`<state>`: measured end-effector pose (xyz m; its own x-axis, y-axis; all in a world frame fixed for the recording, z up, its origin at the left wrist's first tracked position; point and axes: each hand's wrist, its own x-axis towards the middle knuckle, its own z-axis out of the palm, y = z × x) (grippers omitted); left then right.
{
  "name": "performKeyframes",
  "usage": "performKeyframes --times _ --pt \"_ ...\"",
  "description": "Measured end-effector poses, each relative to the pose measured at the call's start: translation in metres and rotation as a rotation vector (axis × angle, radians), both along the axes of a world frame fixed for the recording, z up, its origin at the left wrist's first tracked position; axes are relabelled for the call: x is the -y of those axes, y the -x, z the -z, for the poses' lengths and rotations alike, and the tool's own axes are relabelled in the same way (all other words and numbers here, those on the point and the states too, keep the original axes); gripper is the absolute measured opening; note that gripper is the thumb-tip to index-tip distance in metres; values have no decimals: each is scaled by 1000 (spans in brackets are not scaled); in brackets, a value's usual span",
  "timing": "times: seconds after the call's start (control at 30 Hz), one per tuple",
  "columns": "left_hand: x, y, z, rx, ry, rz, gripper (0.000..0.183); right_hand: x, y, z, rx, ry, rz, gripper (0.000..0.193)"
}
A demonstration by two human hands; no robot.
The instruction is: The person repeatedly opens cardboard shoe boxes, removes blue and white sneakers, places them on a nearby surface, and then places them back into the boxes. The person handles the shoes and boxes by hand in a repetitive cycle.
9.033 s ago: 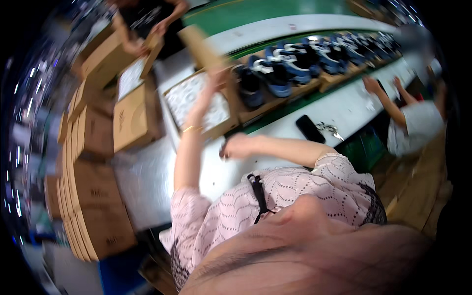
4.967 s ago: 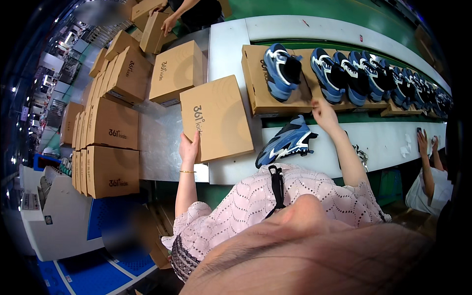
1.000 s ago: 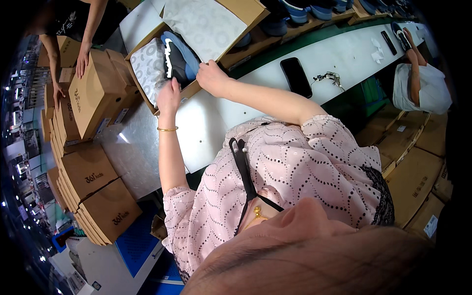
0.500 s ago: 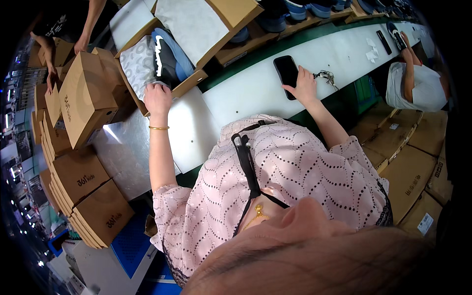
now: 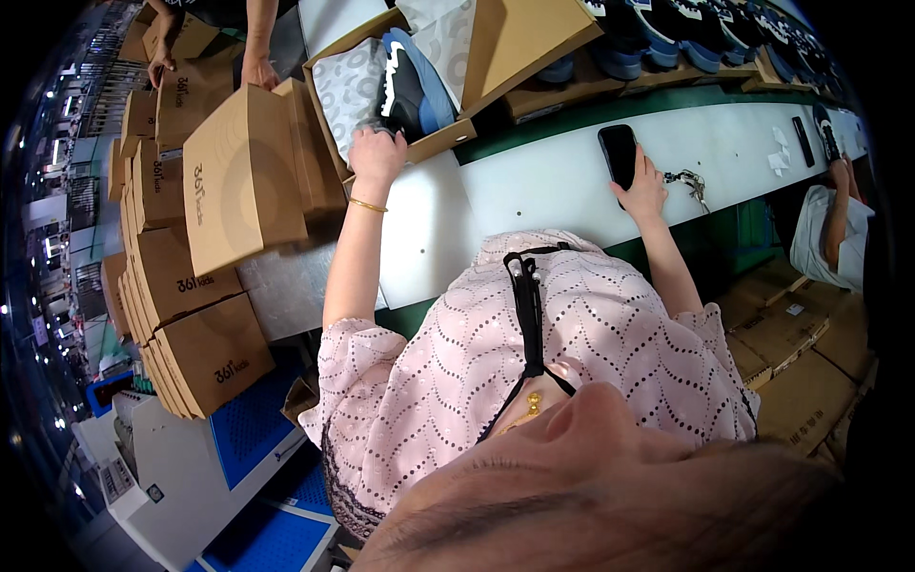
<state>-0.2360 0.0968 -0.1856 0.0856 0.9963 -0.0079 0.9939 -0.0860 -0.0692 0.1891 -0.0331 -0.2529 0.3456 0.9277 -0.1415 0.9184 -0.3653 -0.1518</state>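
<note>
My left hand (image 5: 377,157) is at the near end of an open brown shoebox (image 5: 443,141), its fingers closed over the end of a dark shoe with a white edge and blue sole (image 5: 407,93). Patterned white tissue paper (image 5: 345,84) lies beside the shoe in the box. On the white table my right hand (image 5: 645,194) grips the near right edge of a black smartphone (image 5: 618,153), thumb at its lower end and fingers along its side. A bunch of keys (image 5: 694,183) lies just right of that hand.
Stacked brown shoeboxes (image 5: 217,348) stand at the left, where another person's hands (image 5: 257,71) touch them. Rows of dark blue shoes (image 5: 658,38) line the far shelf. Cartons (image 5: 805,396) are at the right, near a seated person in white (image 5: 827,229).
The whole view has shifted, so the table and boxes appear farther right. My left hand stays at the shoe and my right at the phone. The other person's hand now rests on a nearer box.
</note>
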Motion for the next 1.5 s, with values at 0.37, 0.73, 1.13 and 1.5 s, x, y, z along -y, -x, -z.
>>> performKeyframes --times 0.37,0.73,1.13,1.5 --pt "8 -3 0 3 -132 79 44 -36 89 -58 -263 -257 -785 38" --pt "17 7 11 185 -26 -19 50 -200 287 -59 115 86 -1456 20" --pt "3 -25 39 356 -227 -285 40 -220 271 -48 548 -54 -1667 34" --pt "-26 1 31 417 89 -434 76 -249 216 -205 -519 -541 -808 24"
